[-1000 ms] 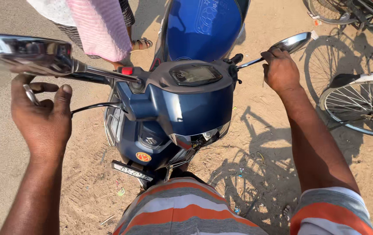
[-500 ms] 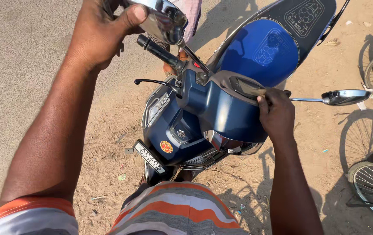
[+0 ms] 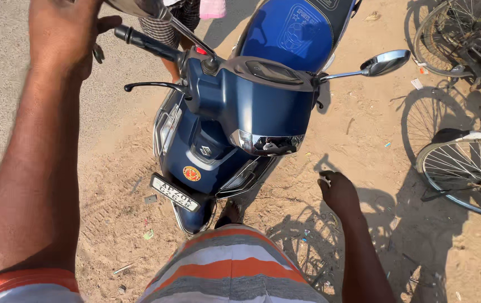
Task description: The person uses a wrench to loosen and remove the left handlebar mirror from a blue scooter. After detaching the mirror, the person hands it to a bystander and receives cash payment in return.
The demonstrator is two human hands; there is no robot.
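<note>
A blue scooter (image 3: pixel 235 112) stands on sandy ground, its front facing me. My left hand (image 3: pixel 66 33) is raised at the top left, beside the left mirror (image 3: pixel 139 7) and just above the black left handlebar grip (image 3: pixel 145 44). Its fingers are cut off by the frame edge, so whether it holds the mirror is unclear. My right hand (image 3: pixel 338 192) hangs low to the right of the scooter's front, off the scooter, fingers loosely curled and holding nothing. The right mirror (image 3: pixel 386 62) sticks out on its stalk.
Another person's legs and checked cloth (image 3: pixel 176 31) show behind the handlebar. Bicycles stand on the right (image 3: pixel 465 163) and at the top right (image 3: pixel 465 39). Paved ground (image 3: pixel 5 112) lies to the left, and sand with bits of litter surrounds the scooter.
My right hand has come off the scooter's headlight cowl and dropped down to my side. My left hand has shifted left of the mirror. The view has tilted lower.
</note>
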